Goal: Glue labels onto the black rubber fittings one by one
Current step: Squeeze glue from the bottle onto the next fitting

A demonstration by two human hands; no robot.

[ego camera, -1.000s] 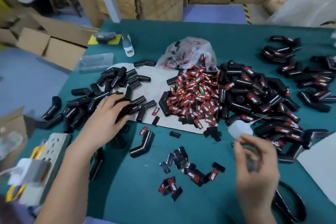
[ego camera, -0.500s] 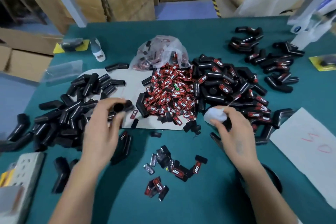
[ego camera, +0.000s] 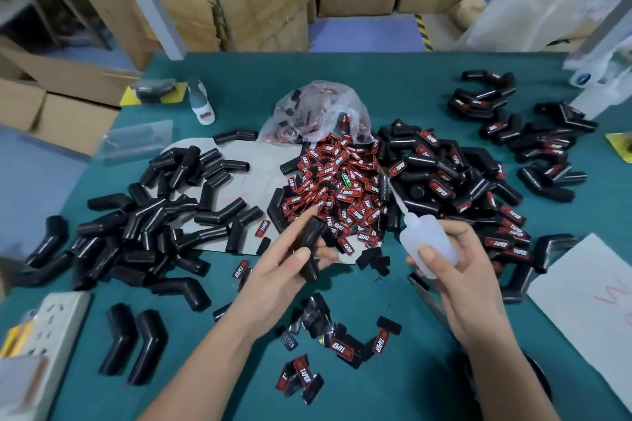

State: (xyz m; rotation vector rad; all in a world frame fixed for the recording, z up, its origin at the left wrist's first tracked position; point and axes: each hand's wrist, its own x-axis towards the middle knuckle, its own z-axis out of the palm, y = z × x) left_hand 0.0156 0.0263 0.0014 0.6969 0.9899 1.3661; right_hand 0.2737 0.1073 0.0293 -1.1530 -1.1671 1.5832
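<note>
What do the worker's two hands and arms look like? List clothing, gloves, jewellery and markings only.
Both are bare: the left hand and right hand wear no gloves, and no rings, watch or markings show. Both forearms are uncovered down to the frame's bottom edge, with no sleeve visible.

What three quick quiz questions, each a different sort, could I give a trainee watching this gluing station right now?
1. True or false: the left hand holds a black rubber fitting above the table.
2. Multiple choice: the right hand holds A) scissors, B) a translucent glue bottle, C) a label.
3. Fill in: the loose red labels are heaped just in front of a clear plastic ____.

Key: 1 true. 2 B. 3 bag.
</note>
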